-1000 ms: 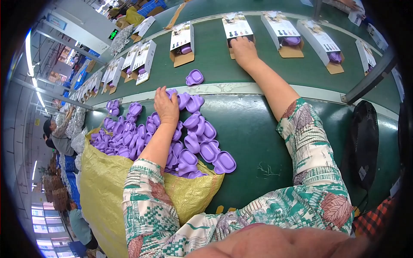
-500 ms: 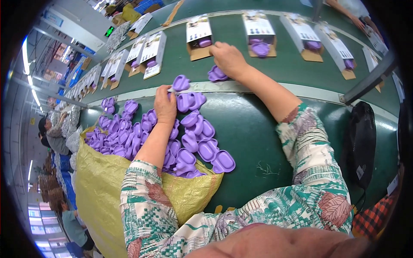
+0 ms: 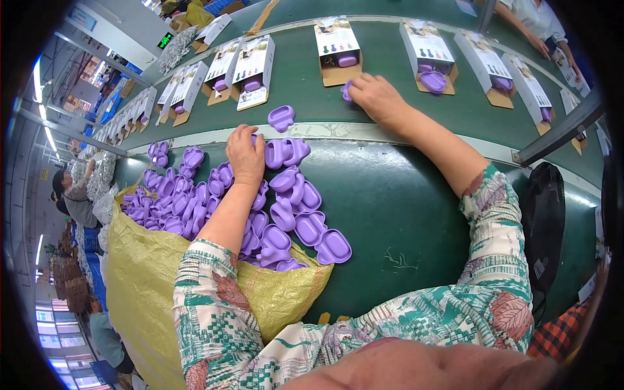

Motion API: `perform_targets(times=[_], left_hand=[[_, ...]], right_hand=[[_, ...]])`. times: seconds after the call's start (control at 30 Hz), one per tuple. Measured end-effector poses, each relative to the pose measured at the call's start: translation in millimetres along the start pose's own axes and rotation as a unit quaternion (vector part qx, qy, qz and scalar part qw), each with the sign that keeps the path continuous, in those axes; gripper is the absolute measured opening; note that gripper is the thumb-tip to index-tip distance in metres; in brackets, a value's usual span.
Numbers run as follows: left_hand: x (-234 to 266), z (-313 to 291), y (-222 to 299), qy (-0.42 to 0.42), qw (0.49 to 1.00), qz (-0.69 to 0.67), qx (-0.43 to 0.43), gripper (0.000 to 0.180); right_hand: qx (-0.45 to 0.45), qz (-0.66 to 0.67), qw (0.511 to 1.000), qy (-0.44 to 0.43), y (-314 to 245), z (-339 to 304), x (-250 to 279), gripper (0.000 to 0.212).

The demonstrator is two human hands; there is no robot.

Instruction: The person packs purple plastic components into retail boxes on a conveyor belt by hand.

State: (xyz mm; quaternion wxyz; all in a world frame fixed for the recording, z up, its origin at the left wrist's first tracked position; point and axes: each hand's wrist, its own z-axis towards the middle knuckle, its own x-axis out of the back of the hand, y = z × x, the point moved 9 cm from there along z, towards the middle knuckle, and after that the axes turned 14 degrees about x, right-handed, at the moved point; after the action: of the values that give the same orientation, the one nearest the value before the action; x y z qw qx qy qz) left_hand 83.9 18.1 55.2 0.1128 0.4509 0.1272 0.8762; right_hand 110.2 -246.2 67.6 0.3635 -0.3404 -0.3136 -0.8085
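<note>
My right hand point(image 3: 379, 101) reaches over the green conveyor belt, fingers closed on a purple cup-shaped piece point(image 3: 347, 91), partly hidden behind them. Just beyond it stands an open white box point(image 3: 337, 40) with a purple piece point(image 3: 346, 59) in its mouth and a brown flap folded out. My left hand point(image 3: 246, 156) is at the belt's near rail, fingers bent and close together; purple point(image 3: 259, 138) shows at its fingertips. Another purple piece point(image 3: 281, 118) lies on the belt beside that hand. Below, a heap of purple pieces point(image 3: 188, 198) spills from a yellow woven sack point(image 3: 146, 286).
More open boxes point(image 3: 255, 62) line the belt on both sides, purple pieces in their mouths. A metal post point(image 3: 559, 123) rises at right, near a black bag-like object point(image 3: 545, 221). Across the belt, another person's hands point(image 3: 539, 44) work at boxes. Other people are at far left.
The boxes on the belt have shifted right. My right hand has moved right and nearer, and a purple piece is now in it. The piece beside my left hand has shifted right and farther away.
</note>
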Motion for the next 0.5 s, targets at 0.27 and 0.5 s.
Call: perform_targets(times=[0.27, 0.5], left_hand=[[-1, 0, -9, -0.023, 0.998, 0.009, 0.059, 0.01], [9, 0, 7, -0.01, 0.999, -0.031, -0.003, 0.005]], right_hand=[[-0.09, -0.098, 0.991, 0.022, 87, 13, -32, 0.005], [-0.011, 0.008, 0.998, 0.065, 7, 49, -26, 0.015]])
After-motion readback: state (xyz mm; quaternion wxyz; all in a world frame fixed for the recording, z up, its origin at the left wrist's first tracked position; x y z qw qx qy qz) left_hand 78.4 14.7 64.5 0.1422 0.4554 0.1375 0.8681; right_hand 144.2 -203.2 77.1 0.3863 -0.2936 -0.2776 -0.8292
